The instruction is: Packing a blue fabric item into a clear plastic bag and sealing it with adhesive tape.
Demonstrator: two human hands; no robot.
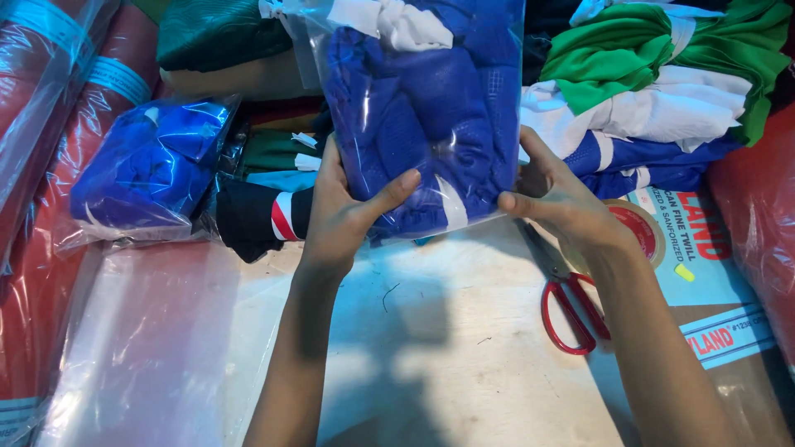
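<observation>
Right now my left hand (pixel 344 217) and right hand (pixel 556 203) have their fingers (pixel 389 194) clamped on the lower corners of a clear plastic bag (pixel 426 116), held upright above the tabletop (pixel 447 331). Inside it sits crumpled blue mesh cloth with white trim. Its top runs out of view, and my forearm partly hides red scissors (pixel 571 310).

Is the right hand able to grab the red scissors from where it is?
Probably yes: the red scissors lie uncovered on the table right under the right hand, but that hand holds the clear bag of blue clothes and must let go.
</observation>
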